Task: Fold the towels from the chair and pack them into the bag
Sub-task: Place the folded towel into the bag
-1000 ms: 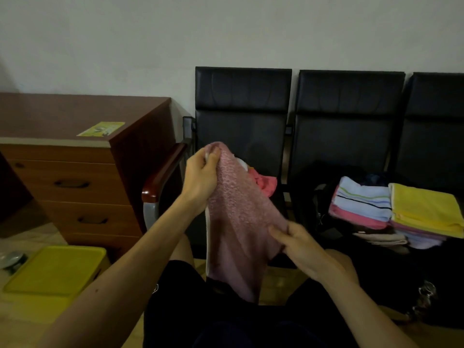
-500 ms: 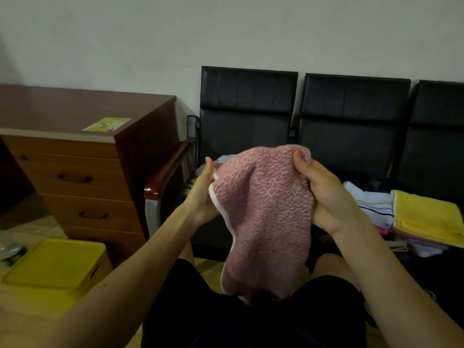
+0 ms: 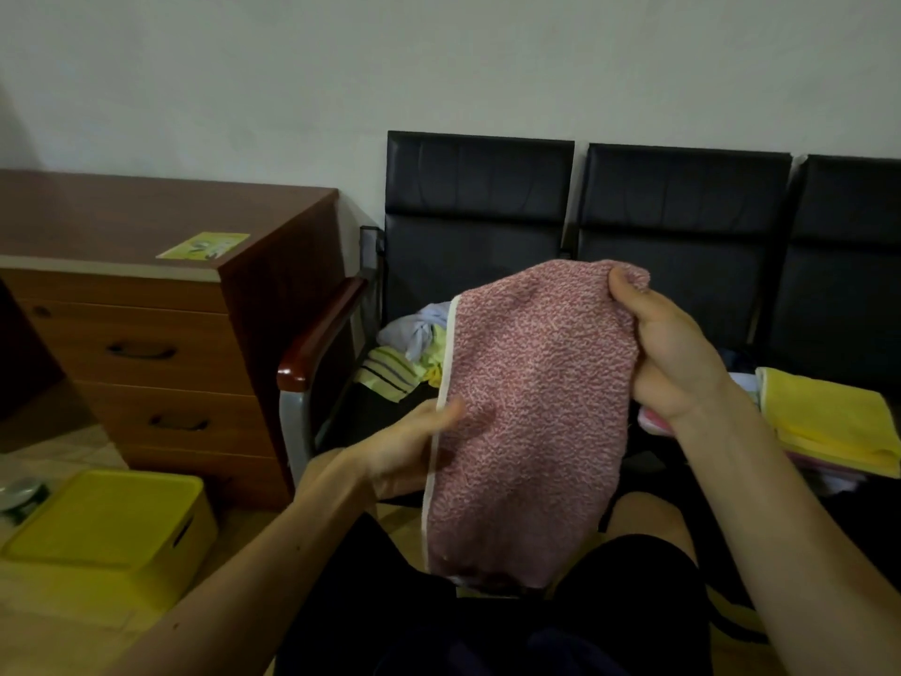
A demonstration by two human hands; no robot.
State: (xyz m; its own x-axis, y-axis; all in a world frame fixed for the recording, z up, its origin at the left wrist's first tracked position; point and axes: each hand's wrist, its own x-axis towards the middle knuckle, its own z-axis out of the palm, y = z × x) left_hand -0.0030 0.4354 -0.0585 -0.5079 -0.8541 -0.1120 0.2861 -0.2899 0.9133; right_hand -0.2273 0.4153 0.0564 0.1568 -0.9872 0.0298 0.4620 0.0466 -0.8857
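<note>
Towel (image 3: 531, 422): pink nubby terry w/ white trim on left edge, hangs vertical above lap, in front of chair (image 3: 478, 187). R hand (image 3: 682, 353) pinches top corner, thumb in front. L hand (image 3: 404, 451) pinches trim at mid-height; blurred.

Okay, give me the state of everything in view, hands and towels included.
pink towel: folded, hanging from the right hand
right hand: grips the towel's top corner
left hand: at its white edge, grip blurred
towel pile: crumpled, unfolded
yellow towel: folded flat
desk drawers: shut
yellow box: closed
</note>
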